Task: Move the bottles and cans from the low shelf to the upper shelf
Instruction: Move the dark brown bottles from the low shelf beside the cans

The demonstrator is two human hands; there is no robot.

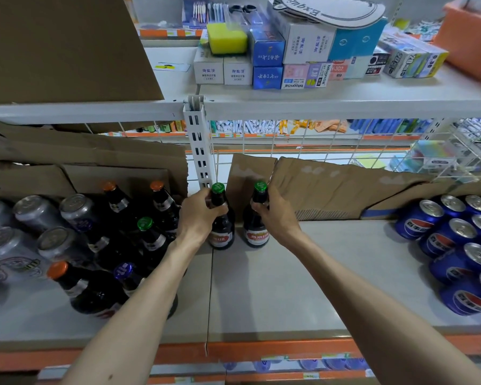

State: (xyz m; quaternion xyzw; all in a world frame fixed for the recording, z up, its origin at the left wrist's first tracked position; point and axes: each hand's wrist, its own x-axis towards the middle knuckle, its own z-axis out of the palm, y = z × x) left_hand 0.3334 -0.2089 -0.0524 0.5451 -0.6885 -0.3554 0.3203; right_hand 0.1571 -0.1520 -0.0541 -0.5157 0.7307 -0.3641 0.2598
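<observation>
1. We are at the pick-up step. Our left hand [199, 215] is curled round the neck of the left green-capped bottle [221, 237], and our right hand [275, 215] grips the neck of the right green-capped bottle [257, 236].
2. The 2 bottles stand upright, just beside each other, at the back of the low shelf [289, 273], in front of the white post [199, 151] and the cardboard [331, 187]. We cannot tell whether their bases have left the surface.
3. We judge most of the task undone: dark bottles [150, 237] and silver cans [36, 212] crowd the left side, and blue cans [456, 245] the right.
4. Next we would lift both bottles, draw them toward us to clear the lip of the upper shelf [345, 93], then set them on its bare front strip near the boxes [289, 51]. Held by the neck, heavy glass may swing, so the move calls for a slow, firm lift.
</observation>
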